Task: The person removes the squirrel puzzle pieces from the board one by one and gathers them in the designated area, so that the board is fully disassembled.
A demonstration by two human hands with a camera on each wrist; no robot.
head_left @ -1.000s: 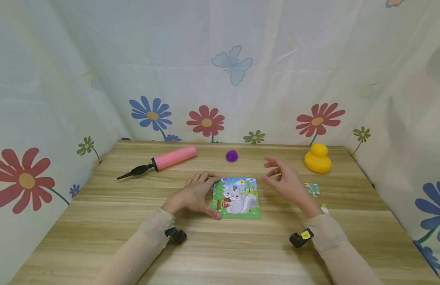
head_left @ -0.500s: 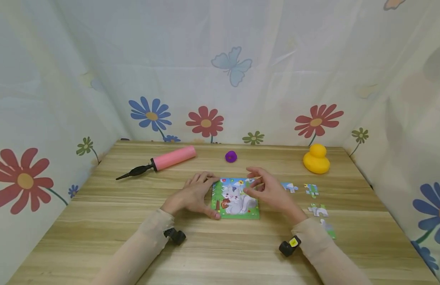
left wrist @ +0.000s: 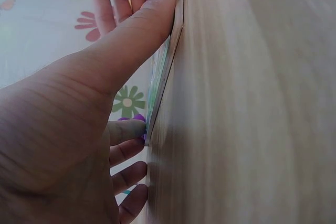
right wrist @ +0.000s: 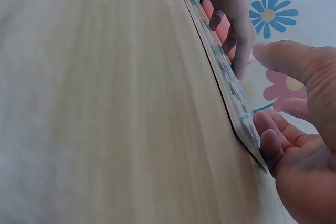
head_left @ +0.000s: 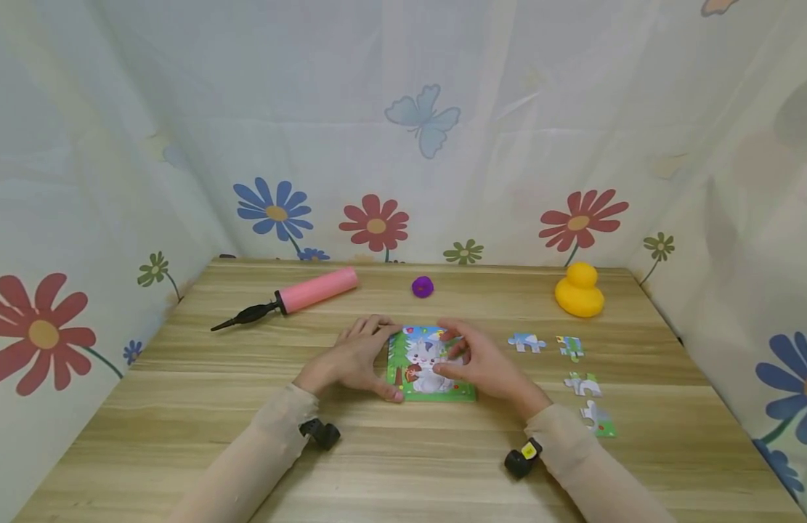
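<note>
On the surface (head_left: 423,465), I see the puzzle (head_left: 421,375) lying flat. The left hand (head_left: 354,361) touches its left edge, the right hand (head_left: 487,365) is over its right side, both with thumb and fingers apart.

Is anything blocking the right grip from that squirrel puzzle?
Nothing visible is: the right grip is over the right part of the squirrel puzzle, and the loose pieces lie farther right, out of the way.

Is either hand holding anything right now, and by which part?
The left hand holds the squirrel puzzle board at its left corners, between thumb and forefinger. Nothing shows held in the right hand.
</note>
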